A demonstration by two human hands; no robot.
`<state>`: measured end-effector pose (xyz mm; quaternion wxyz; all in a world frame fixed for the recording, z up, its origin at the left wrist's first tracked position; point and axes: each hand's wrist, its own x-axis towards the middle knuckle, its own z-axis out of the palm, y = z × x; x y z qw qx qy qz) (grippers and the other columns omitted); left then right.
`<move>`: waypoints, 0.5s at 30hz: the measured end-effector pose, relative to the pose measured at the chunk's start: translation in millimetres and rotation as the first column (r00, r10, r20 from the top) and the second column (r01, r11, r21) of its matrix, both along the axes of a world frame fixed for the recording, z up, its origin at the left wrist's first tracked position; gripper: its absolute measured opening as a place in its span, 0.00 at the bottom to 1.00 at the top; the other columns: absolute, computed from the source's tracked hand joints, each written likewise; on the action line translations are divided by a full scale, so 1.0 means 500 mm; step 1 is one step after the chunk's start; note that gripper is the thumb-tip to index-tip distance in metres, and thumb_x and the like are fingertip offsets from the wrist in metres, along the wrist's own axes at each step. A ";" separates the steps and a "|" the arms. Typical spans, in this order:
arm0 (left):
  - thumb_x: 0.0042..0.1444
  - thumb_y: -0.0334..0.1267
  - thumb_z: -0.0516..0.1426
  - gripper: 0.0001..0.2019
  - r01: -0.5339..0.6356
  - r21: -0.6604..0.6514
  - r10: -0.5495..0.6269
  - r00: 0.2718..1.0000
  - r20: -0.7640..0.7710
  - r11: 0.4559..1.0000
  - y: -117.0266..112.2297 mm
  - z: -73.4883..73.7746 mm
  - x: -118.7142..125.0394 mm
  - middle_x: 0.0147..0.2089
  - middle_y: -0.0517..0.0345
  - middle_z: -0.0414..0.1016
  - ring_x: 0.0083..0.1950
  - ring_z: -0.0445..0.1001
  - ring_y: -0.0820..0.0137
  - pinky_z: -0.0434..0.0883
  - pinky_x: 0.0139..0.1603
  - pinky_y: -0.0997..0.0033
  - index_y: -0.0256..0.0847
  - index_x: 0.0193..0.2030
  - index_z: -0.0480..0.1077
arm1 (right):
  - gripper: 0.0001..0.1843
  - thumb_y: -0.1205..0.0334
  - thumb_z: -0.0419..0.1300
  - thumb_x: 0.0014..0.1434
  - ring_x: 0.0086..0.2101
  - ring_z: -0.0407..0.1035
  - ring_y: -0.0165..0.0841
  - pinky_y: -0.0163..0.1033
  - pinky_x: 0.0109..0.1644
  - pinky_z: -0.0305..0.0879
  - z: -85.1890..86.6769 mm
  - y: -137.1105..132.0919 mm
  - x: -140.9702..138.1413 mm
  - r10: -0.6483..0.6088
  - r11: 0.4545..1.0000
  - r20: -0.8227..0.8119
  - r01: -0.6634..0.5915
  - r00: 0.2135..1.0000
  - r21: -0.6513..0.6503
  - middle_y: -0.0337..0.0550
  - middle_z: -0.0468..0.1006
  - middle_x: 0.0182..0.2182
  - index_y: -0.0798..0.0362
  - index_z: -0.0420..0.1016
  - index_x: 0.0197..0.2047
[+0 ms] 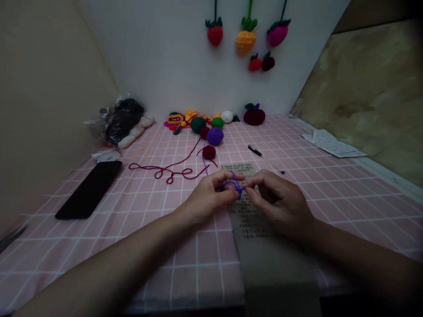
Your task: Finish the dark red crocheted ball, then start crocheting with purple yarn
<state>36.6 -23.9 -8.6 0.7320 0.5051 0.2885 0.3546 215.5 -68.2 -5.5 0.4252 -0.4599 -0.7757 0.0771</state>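
Note:
Purple yarn [239, 190] is looped between my two hands, above a strip of cardboard with handwriting [253, 226]. My left hand [211, 191] is closed on it, with a strand running over the index finger. The fingertips of my right hand [277, 200] are pinched together at the right side of the loops; any tool in that pinch is too small to make out. From the left hand a thin purple strand leads back toward a purple yarn ball [215, 136]. Close to that ball sits a small dark red crocheted ball [209, 152].
Loose dark red yarn [170, 171] curls left of centre. A black phone [89, 190] and a plastic bag [124, 121] are on the left. A pen [254, 150], papers [330, 143] and a crocheted fruit [254, 115] lie farther back. Crocheted fruits [246, 42] hang on the wall.

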 end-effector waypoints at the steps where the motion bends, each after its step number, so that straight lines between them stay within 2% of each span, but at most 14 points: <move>1: 0.46 0.31 0.64 0.15 0.000 -0.008 0.000 1.000 0.010 1.000 0.000 -0.001 0.000 0.31 0.62 0.68 0.32 0.65 0.77 0.62 0.38 0.73 0.39 0.44 0.74 | 0.03 0.67 0.57 0.61 0.22 0.58 0.26 0.35 0.24 0.55 0.000 0.000 0.000 -0.001 1.000 -0.020 0.001 1.000 -0.021 0.35 0.66 0.25 0.50 0.70 0.37; 6: 0.45 0.29 0.64 0.16 -0.017 -0.051 0.019 0.999 0.050 0.999 0.001 -0.002 0.000 0.33 0.61 0.71 0.32 0.68 0.76 0.64 0.38 0.72 0.40 0.43 0.73 | 0.06 0.66 0.57 0.61 0.21 0.56 0.25 0.34 0.24 0.55 0.002 0.001 0.004 0.035 0.995 -0.080 -0.042 0.996 -0.093 0.36 0.70 0.30 0.50 0.71 0.43; 9: 0.45 0.30 0.64 0.16 -0.029 -0.068 0.033 0.998 0.051 0.997 0.001 -0.002 -0.001 0.32 0.61 0.71 0.32 0.69 0.76 0.64 0.38 0.72 0.40 0.43 0.73 | 0.08 0.67 0.57 0.59 0.22 0.56 0.25 0.35 0.25 0.55 0.004 0.000 0.005 0.057 0.992 -0.041 -0.061 0.998 -0.108 0.37 0.70 0.31 0.51 0.70 0.43; 15: 0.45 0.32 0.65 0.19 -0.007 -0.053 0.008 1.000 0.003 0.999 0.004 -0.007 -0.001 0.34 0.59 0.72 0.33 0.69 0.75 0.63 0.38 0.72 0.40 0.47 0.73 | 0.04 0.68 0.57 0.59 0.22 0.57 0.26 0.35 0.25 0.54 0.003 0.004 0.001 0.039 0.999 0.035 -0.039 0.999 -0.019 0.36 0.68 0.28 0.51 0.69 0.37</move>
